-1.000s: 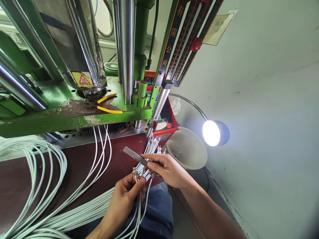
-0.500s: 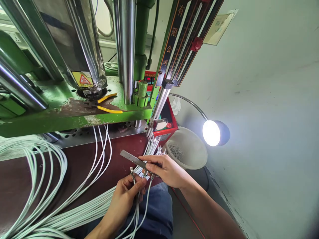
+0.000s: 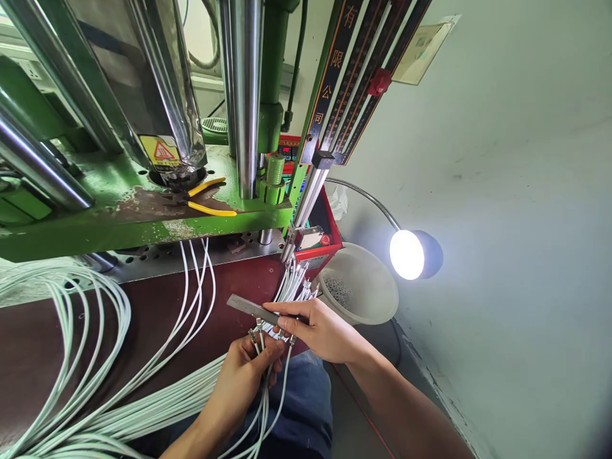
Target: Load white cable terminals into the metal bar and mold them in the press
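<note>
My left hand (image 3: 241, 376) is closed around several thin white cables (image 3: 262, 408), their metal-tipped ends (image 3: 257, 331) sticking up above my fingers. My right hand (image 3: 320, 328) pinches a flat grey metal bar (image 3: 248, 306) that points left and lies just above those cable tips. More metal-tipped cable ends (image 3: 294, 280) fan out behind the bar, near the bench edge. Both hands hover over my blue trouser leg (image 3: 306, 408), in front of the dark red bench top (image 3: 157, 306).
A green press (image 3: 143, 217) with chrome columns (image 3: 246, 95) stands over the bench, yellow-handled pliers (image 3: 210, 197) lying on its base. White cable loops (image 3: 71, 344) cover the bench at left. A white bowl (image 3: 368, 287) of small metal parts and a lit gooseneck lamp (image 3: 406, 254) are at right.
The metal bar in my right hand has shifted slightly left and lower, closer to the cable tips. My left hand has edged up a little with the cables.
</note>
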Motion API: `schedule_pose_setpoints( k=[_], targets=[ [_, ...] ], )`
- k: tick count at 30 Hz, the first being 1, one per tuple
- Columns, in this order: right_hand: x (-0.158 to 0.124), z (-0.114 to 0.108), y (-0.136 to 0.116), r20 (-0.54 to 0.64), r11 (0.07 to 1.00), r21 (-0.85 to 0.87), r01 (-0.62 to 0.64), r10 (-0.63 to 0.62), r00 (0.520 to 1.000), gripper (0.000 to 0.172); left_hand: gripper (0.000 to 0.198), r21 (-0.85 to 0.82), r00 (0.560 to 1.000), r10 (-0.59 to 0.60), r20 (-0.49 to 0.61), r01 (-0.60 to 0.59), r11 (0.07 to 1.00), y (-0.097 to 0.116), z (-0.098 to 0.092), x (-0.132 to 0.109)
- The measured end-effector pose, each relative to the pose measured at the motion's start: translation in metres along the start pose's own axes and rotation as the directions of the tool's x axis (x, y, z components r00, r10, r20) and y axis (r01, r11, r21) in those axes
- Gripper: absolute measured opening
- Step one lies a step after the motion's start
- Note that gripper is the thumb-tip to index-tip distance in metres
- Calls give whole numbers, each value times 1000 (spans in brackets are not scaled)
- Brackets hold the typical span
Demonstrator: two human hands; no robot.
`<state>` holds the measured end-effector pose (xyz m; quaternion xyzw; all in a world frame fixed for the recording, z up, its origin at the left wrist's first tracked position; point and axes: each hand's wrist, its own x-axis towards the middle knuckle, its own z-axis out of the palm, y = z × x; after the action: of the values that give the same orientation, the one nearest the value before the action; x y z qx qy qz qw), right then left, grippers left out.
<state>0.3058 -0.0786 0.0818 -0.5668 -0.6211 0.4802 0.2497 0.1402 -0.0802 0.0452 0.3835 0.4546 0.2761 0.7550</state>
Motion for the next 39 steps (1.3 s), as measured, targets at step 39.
schedule_pose_setpoints(
  k=[39],
  targets=[
    [3, -9, 1, 5, 1000, 30, -8, 8, 1000, 39, 38, 66, 997, 72, -39, -69, 995, -6, -8, -2]
  ],
)
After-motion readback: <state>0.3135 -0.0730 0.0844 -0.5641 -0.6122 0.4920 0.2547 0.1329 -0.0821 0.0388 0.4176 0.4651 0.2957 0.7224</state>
